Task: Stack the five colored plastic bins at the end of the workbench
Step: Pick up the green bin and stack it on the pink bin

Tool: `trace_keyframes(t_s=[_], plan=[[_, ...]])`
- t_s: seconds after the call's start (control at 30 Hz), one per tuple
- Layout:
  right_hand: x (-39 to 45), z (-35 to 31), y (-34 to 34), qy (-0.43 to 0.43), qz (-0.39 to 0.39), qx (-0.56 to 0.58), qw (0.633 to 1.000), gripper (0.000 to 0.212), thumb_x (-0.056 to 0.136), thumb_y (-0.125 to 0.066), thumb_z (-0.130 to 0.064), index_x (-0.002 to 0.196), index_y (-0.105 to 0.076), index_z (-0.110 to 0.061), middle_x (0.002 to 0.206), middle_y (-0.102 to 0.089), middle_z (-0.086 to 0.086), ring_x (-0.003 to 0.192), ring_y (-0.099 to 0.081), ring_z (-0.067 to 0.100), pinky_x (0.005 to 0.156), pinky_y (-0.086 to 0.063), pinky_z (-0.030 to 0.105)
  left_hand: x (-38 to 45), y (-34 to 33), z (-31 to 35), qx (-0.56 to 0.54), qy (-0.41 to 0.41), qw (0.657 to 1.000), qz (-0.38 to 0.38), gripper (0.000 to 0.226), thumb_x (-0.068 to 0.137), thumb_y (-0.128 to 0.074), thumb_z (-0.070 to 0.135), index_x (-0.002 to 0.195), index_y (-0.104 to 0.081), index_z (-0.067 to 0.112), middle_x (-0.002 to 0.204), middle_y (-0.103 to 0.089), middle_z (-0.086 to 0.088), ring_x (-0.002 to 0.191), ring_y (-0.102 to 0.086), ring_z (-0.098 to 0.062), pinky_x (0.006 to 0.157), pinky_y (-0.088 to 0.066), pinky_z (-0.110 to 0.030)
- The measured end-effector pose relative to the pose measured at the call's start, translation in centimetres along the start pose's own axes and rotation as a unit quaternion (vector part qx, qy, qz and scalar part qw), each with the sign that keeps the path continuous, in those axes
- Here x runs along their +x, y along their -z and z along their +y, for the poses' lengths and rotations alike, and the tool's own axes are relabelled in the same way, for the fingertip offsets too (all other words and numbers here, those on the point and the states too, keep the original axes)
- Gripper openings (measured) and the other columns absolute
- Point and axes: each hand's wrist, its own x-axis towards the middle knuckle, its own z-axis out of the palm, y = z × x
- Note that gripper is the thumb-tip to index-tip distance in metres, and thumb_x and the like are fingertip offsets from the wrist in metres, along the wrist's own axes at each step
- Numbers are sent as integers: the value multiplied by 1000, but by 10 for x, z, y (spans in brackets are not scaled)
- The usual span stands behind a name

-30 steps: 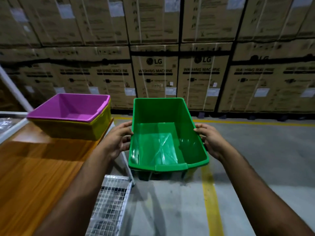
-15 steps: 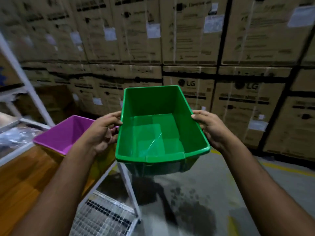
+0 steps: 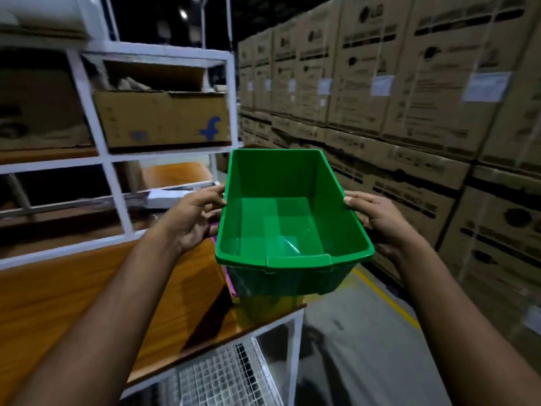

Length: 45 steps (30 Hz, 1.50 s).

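Head view: green bin [image 3: 288, 227] held in the air over the workbench [image 3: 87, 294] end — left hand [image 3: 194, 219] and right hand [image 3: 377, 221] each grasp a long-side rim. I judge it light, stiff, slick plastic — rims grip best.

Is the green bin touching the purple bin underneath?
Cannot tell. In the head view the green bin hides nearly all of the purple bin, so no gap or contact shows.

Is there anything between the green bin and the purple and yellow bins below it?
Nothing visible. The left hand and right hand hold the green bin by its side rims above the purple bin nested in the yellow bin at the workbench corner. The green bin hides most of the stack's opening.
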Motion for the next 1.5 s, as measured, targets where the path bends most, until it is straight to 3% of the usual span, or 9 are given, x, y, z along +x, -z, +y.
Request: trace_keyframes(t_s=[0.13, 0.23, 0.4, 0.6, 0.83, 1.1, 1.2, 1.37, 1.5], plan=[[63, 17, -25, -10, -30, -18, 999, 27, 92, -58, -2, 118, -65, 0, 82, -77, 5, 72, -74, 14, 67, -61, 24, 19, 28, 4, -5, -9, 999, 51, 50, 85, -43, 4, 129, -61, 19, 102, -65, -4, 70, -63, -11, 50, -53, -23], [97, 30, -35, -23, -45, -16, 999, 25, 92, -59, -4, 115, -67, -2, 86, -77, 8, 76, -74, 18, 74, -60, 28, 32, 40, -1, 13, -18, 997, 80, 47, 85, -44, 4, 124, -64, 21, 103, -66, -3, 80, -62, -12, 57, -55, -25], [133, 48, -38, -52, -63, -33, 996, 23, 93, -59, -6, 113, -70, -5, 100, -75, 12, 86, -72, 23, 68, -61, 27, 50, 48, -16, 20, -12, 992, 121, 42, 85, -46, 2, 117, -66, 20, 104, -66, -4, 89, -61, -17, 70, -52, -34], [162, 73, -30, -77, -105, -52, 990, 19, 94, -58, -9, 106, -72, -12, 103, -74, 13, 94, -71, 27, 80, -60, 36, 61, 51, -40, 16, 0, 988, 155, 43, 86, -47, 1, 123, -63, 17, 92, -68, -2, 73, -62, -12, 65, -53, -31], [173, 110, -15, -119, -135, -60, 982, 20, 96, -54, -7, 108, -70, -10, 90, -77, 7, 78, -73, 19, 69, -59, 30, 69, 47, -70, 33, 22, 984, 174, 35, 90, -46, 1, 117, -64, 16, 101, -68, -7, 84, -61, -19, 59, -55, -28], [173, 146, -2, -137, -171, -118, 969, 22, 95, -59, -8, 115, -67, -6, 98, -73, 11, 86, -66, 24, 67, -52, 30, 71, 53, -109, 69, 79, 963, 247, 34, 89, -48, -4, 114, -65, 13, 95, -74, -10, 83, -62, -23, 74, -49, -35], [172, 151, 1, -126, -178, -129, 967, 22, 93, -61, -7, 114, -66, -3, 90, -70, 8, 71, -59, 19, 48, -48, 20, 68, 50, -119, 96, 88, 954, 270, 30, 91, -48, -3, 109, -67, 12, 82, -76, -4, 72, -65, -16, 70, -53, -31], [172, 165, 1, -115, -178, -135, 968, 24, 95, -60, -8, 117, -63, -1, 88, -68, 8, 69, -58, 20, 45, -48, 19, 63, 50, -134, 129, 83, 941, 301, 32, 96, -51, 6, 125, -59, 13, 108, -72, -11, 93, -69, -24, 73, -57, -36], [177, 166, 4, -94, -177, -197, 960, 29, 94, -62, -13, 121, -61, -4, 91, -67, 6, 77, -64, 20, 52, -53, 24, 56, 36, -136, 155, 52, 928, 334, 32, 96, -50, 2, 126, -57, 11, 109, -69, -13, 92, -68, -25, 63, -55, -31]])
